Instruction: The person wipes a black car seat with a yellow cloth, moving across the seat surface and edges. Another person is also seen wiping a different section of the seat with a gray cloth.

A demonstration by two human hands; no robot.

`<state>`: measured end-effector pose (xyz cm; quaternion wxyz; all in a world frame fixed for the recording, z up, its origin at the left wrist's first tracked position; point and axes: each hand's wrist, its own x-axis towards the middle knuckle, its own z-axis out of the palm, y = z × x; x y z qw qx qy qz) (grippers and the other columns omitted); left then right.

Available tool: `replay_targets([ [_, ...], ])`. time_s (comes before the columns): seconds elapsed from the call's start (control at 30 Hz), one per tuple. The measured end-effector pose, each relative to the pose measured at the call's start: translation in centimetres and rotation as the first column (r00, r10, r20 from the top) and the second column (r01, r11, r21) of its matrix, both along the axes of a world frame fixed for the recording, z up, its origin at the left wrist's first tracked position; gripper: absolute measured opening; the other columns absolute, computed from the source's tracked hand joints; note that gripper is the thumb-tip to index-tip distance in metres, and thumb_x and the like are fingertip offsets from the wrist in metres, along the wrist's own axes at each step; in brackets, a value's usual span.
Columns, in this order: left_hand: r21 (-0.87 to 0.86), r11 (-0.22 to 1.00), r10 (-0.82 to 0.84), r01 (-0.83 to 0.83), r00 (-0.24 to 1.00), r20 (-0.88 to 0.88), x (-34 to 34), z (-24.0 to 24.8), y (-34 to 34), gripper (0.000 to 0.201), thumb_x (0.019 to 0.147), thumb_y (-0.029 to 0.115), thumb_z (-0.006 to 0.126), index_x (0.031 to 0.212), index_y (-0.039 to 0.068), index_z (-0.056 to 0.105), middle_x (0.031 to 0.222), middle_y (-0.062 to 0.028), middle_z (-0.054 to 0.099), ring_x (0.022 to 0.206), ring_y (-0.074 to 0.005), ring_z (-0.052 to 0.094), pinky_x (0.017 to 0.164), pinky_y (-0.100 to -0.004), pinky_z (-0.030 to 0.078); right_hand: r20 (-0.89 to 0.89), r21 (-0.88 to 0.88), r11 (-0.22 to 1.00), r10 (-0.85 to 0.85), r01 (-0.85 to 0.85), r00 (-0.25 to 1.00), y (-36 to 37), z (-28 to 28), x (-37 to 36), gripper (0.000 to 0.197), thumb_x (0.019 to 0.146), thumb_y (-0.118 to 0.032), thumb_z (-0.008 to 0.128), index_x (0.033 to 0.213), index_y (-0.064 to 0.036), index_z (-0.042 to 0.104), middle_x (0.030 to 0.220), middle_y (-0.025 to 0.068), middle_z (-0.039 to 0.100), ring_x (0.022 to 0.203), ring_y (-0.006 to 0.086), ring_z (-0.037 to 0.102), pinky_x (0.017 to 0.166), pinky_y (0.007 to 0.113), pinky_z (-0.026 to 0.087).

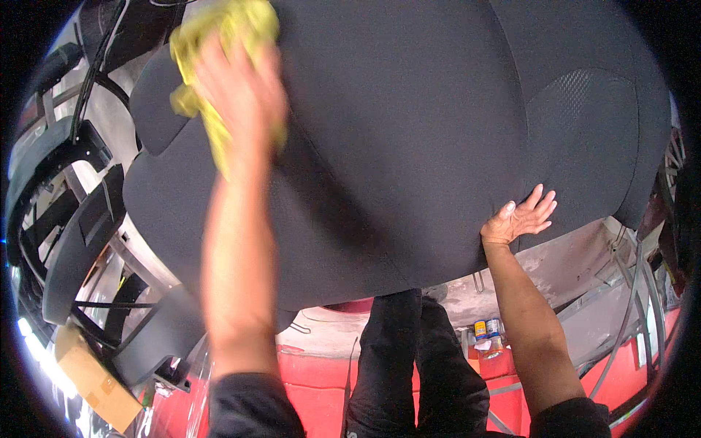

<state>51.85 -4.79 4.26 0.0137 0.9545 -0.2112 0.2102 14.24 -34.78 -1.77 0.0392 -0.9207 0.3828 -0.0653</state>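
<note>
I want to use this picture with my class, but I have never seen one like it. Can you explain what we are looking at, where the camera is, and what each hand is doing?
There is no machine here: a person works with two bare hands. The one picture comes from a wide camera worn on the person's head, looking down, so the forearms enter from the bottom edge and straight lines bend near the rim.

Filling most of the view is a large dark fabric seat. The left hand, blurred by motion, presses a yellow cloth onto it. The right hand lies flat and open on the seat's lower edge, holding nothing.

Below are the person's dark trousers, a red floor and some small cans. At left stand black plastic parts and a piece of cardboard.
</note>
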Motion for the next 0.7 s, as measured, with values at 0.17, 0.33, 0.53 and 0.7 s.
replay_targets([
  [0.17, -0.094, 0.974, 0.177, -0.208, 0.948, -0.264, -4.6, 0.4, 0.5, 0.046, 0.096, 0.033, 0.064, 0.129, 0.002, 0.062, 0.124, -0.0278, 0.060, 0.108, -0.0459, 0.061, 0.094, -0.0580, 0.046, -0.039, 0.015, 1.000, -0.001, 0.001, 0.999, 0.9, 0.6, -0.5, 0.076, 0.103, -0.058, 0.024, 0.161, -0.0101, 0.031, 0.170, 0.0180, 0.016, 0.158, 0.0383, 0.003, 0.121, 0.064, -0.007],
  [0.33, -0.157, 0.708, 0.057, -0.688, 0.278, -0.959, -27.0, 8.3, 1.0, 0.049, 0.090, 0.018, 0.067, 0.135, 0.000, 0.059, 0.140, -0.0279, 0.056, 0.129, -0.0470, 0.055, 0.109, -0.0519, 0.044, -0.018, 0.009, 1.000, -0.005, 0.005, 1.000, 0.1, -0.3, -1.1, 0.077, 0.102, -0.060, 0.024, 0.161, -0.0111, 0.031, 0.170, 0.0194, 0.017, 0.158, 0.0406, 0.006, 0.120, 0.065, -0.008],
  [0.53, -0.189, 0.976, -0.215, 0.108, 0.619, -0.756, -16.2, 7.3, -8.9, 0.052, 0.091, 0.048, 0.069, 0.141, 0.033, 0.063, 0.166, -0.0233, 0.021, 0.153, -0.0506, 0.014, 0.117, -0.0737, 0.011, -0.029, 0.030, 1.000, 0.011, -0.010, 1.000, 0.7, 0.6, -0.6, 0.075, 0.104, -0.061, 0.019, 0.159, -0.0125, 0.035, 0.169, 0.0198, 0.020, 0.157, 0.0418, 0.010, 0.121, 0.066, -0.004],
  [0.7, 0.008, 0.984, -0.160, 0.179, 0.901, -0.403, -4.5, 1.6, -7.0, 0.055, 0.095, 0.037, 0.060, 0.145, 0.014, 0.058, 0.153, -0.0257, 0.045, 0.144, -0.0502, 0.037, 0.117, -0.0676, 0.027, -0.096, 0.028, 0.999, -0.024, 0.027, 0.995, 0.4, 1.8, -1.0, 0.075, 0.104, -0.059, 0.020, 0.158, -0.0102, 0.036, 0.169, 0.0206, 0.020, 0.157, 0.0419, 0.012, 0.121, 0.066, -0.003],
])
